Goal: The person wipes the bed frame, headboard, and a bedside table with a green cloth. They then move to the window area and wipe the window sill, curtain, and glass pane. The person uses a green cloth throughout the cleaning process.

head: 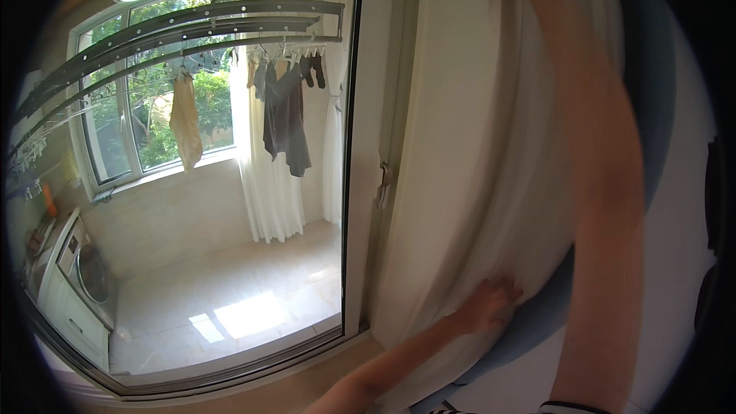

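A long, pale curtain [460,144] hangs in folds beside a sliding glass door's frame [374,98]. My left hand [494,302] lies against its lower part, near where a blue-grey fabric [540,316] shows behind. The fingers are blurred, so whether they pinch the cloth cannot be told. My right forearm [604,184] reaches up across the right side, in front of the curtain and a blue-grey drape [650,80]; the right hand is beyond the top edge, out of view. A metal door handle [384,184] sits on the frame, left of the curtain.
Through the doorway, clothes [284,109] hang from a drying rack [230,26] before a window [178,98] and a white curtain [273,195]. A front-loading washing machine [92,273] stands at the left beside a white cabinet [72,313]. The door track [241,371] crosses the floor.
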`<action>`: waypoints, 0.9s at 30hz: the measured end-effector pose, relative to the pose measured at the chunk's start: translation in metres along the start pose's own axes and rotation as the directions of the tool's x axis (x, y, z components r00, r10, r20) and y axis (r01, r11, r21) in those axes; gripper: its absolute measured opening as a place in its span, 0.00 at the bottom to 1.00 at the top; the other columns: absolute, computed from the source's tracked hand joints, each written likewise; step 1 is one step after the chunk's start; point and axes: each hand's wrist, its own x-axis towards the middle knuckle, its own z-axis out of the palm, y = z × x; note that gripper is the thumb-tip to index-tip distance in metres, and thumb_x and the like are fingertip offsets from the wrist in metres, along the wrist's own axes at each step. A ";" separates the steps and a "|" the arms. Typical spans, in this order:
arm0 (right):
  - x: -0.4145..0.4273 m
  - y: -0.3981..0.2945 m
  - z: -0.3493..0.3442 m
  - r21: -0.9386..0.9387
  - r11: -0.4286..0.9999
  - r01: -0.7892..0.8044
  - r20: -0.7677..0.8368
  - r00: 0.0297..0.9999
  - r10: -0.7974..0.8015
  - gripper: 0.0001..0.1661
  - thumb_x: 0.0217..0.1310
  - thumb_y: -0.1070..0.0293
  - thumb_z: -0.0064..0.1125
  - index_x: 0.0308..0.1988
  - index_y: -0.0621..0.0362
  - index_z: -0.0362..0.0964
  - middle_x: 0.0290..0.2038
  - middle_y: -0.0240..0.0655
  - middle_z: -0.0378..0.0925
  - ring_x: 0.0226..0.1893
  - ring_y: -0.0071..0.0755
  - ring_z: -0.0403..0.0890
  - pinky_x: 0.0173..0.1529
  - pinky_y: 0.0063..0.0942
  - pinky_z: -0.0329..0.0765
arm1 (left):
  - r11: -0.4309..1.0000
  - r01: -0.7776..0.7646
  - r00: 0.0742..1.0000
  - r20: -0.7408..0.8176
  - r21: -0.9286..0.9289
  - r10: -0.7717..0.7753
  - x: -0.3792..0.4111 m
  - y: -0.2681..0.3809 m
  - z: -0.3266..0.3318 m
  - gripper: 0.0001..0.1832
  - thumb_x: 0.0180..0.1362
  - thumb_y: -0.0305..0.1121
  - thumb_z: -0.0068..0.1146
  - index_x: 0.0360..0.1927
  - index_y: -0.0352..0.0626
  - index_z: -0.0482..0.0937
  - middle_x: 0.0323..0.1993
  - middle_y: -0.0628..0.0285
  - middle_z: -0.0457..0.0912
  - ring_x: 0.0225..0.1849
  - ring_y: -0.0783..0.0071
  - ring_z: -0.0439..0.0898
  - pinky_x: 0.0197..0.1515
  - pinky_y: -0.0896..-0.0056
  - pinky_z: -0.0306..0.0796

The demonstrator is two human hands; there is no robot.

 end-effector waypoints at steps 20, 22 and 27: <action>-0.190 -0.116 -0.047 -0.074 0.943 0.324 0.420 0.868 -0.265 0.28 0.46 0.80 0.54 0.52 0.57 0.72 0.46 0.42 0.73 0.49 0.42 0.71 0.53 0.38 0.68 | 0.975 0.175 0.980 -0.068 -0.140 -0.186 -0.147 0.040 -0.059 0.38 0.51 0.30 0.62 0.66 0.50 0.60 0.70 0.57 0.52 0.70 0.55 0.53 0.67 0.49 0.51; -0.191 -0.118 -0.048 0.129 0.985 0.116 0.368 0.917 -0.156 0.26 0.48 0.78 0.55 0.51 0.56 0.72 0.42 0.43 0.74 0.44 0.45 0.73 0.52 0.38 0.69 | 0.962 0.240 0.962 -0.103 -0.129 -0.254 -0.172 0.051 -0.083 0.36 0.51 0.30 0.61 0.65 0.49 0.62 0.69 0.56 0.55 0.68 0.55 0.56 0.67 0.54 0.54; -0.035 -0.078 0.032 0.499 0.866 -0.021 -0.207 0.968 0.142 0.25 0.59 0.76 0.45 0.58 0.55 0.66 0.55 0.47 0.70 0.57 0.51 0.69 0.61 0.37 0.65 | 0.896 0.425 0.888 -0.134 -0.132 -0.440 -0.203 0.091 -0.133 0.32 0.51 0.29 0.60 0.62 0.45 0.65 0.66 0.55 0.60 0.66 0.55 0.61 0.65 0.58 0.57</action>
